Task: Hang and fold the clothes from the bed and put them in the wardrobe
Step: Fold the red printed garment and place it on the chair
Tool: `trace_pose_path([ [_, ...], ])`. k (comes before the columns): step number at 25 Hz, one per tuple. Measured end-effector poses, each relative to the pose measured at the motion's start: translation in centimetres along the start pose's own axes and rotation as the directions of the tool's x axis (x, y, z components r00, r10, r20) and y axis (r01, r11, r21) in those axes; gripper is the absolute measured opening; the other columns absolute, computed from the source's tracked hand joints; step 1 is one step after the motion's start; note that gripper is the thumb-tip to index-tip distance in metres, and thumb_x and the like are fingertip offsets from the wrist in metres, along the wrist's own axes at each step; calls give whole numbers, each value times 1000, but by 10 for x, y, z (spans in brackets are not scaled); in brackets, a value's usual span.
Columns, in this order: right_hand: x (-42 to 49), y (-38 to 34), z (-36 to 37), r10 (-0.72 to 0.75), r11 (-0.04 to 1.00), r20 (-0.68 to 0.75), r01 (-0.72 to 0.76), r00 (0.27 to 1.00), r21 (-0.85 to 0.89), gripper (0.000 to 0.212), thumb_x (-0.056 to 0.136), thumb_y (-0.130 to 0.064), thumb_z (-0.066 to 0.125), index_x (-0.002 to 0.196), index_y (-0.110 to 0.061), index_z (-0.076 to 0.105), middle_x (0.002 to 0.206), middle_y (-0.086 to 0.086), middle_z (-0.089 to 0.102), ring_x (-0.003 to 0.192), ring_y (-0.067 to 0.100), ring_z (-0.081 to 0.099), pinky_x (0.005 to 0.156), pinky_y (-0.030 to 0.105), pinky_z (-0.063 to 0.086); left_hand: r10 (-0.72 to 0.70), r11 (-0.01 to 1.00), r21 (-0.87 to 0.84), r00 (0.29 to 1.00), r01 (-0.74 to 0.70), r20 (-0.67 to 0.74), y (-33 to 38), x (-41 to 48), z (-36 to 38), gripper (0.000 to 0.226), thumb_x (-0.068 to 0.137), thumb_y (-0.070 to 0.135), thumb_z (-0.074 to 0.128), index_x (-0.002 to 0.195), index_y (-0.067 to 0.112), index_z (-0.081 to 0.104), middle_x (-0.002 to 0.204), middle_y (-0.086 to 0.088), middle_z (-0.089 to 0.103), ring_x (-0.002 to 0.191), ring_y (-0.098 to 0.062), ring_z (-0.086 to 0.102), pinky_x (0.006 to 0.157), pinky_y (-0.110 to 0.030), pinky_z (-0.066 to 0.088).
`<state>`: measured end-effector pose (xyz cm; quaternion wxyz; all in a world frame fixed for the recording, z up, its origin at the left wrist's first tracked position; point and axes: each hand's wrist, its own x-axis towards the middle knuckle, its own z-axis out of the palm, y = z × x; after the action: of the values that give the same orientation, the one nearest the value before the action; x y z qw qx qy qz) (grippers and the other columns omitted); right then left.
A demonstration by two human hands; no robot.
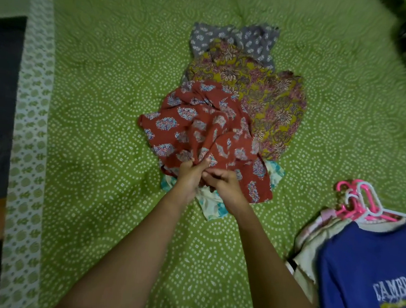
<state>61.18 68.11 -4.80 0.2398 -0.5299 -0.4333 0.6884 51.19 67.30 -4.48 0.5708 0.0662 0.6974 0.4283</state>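
Observation:
A heap of clothes lies in the middle of the green bedspread (107,111). On top is a crumpled red printed garment (199,129). Behind it lie a mustard floral garment (272,103) and a grey printed one (236,40). A white and teal piece (213,206) pokes out underneath. My left hand (187,176) and my right hand (224,184) meet at the red garment's near edge, and both pinch its cloth.
A blue sweatshirt (363,268) on a hanger lies at the right with cream clothes (312,242) under it. Pink and white hangers (360,199) stick out at its top. The bed's white patterned border (30,138) runs down the left, with dark floor beyond. Dark things sit at the top right.

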Motion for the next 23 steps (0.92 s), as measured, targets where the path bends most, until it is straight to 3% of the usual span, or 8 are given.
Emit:
trace_pose_path([
  [3, -22, -9, 13, -46, 999, -184, 47, 982, 2, 7, 83, 1, 65, 88, 0, 69, 71, 1, 66, 58, 1, 58, 58, 21, 44, 77, 997, 16, 987, -75, -143, 13, -24, -25, 33, 93, 30, 55, 111, 3, 58, 109, -6, 63, 99, -22, 59, 88, -35, 49],
  [5, -33, -16, 19, -180, 966, -225, 129, 958, -226, 20, 83, -2, 67, 102, -3, 65, 89, 10, 62, 74, 7, 56, 73, 28, 45, 125, 990, -49, 976, -135, -177, 24, -42, -39, 41, 92, 31, 56, 120, 1, 56, 114, -11, 64, 100, -24, 62, 89, -37, 51],
  [8, -56, -31, 33, -309, 825, -5, 266, 951, -500, 55, 84, -23, 69, 134, -20, 47, 120, 6, 40, 108, 12, 42, 97, 27, 38, 205, 952, -191, 962, -238, -180, 41, -81, -60, 30, 90, 21, 60, 112, 0, 60, 102, -11, 67, 87, -23, 65, 75, -32, 55],
  [10, -77, -48, 46, -353, 797, 90, 350, 931, -492, 43, 91, -25, 59, 132, -17, 49, 124, 6, 48, 113, 16, 48, 98, 35, 44, 264, 906, -306, 956, -292, -128, 54, -112, -76, 18, 88, 17, 59, 98, 3, 65, 92, -11, 69, 81, -25, 65, 78, -35, 54],
  [14, -120, -86, 79, -469, 817, -21, 425, 883, -389, 27, 100, -15, 42, 117, -1, 57, 109, 14, 65, 103, 27, 60, 91, 42, 48, 299, 810, -564, 941, -162, 159, 77, -179, -106, 35, 91, 26, 47, 80, 6, 73, 78, -10, 72, 71, -23, 68, 71, -29, 56],
  [17, -161, -120, 114, -492, 867, -85, 479, 867, -134, 23, 100, -15, 40, 111, -9, 60, 104, 10, 65, 99, 25, 62, 89, 37, 47, 428, 796, -581, 837, -171, 340, 88, -231, -135, 43, 84, 39, 50, 77, 5, 75, 80, -10, 73, 72, -20, 70, 70, -28, 58],
  [20, -214, -158, 145, -459, 888, -36, 460, 888, 16, 22, 99, -15, 45, 88, -15, 65, 82, 4, 68, 76, 16, 62, 71, 31, 50, 572, 772, -491, 778, -404, 260, 90, -263, -173, 25, 72, 19, 70, 93, 5, 69, 83, -7, 73, 74, -18, 70, 71, -30, 57],
  [23, -267, -187, 156, -434, 901, 23, 434, 901, -14, 20, 92, -13, 56, 74, -13, 66, 59, -5, 66, 55, 9, 59, 56, 24, 48, 584, 803, -260, 797, -537, 156, 95, -290, -212, 13, 81, 0, 65, 85, 11, 69, 74, 1, 73, 73, -18, 68, 75, -30, 56],
])
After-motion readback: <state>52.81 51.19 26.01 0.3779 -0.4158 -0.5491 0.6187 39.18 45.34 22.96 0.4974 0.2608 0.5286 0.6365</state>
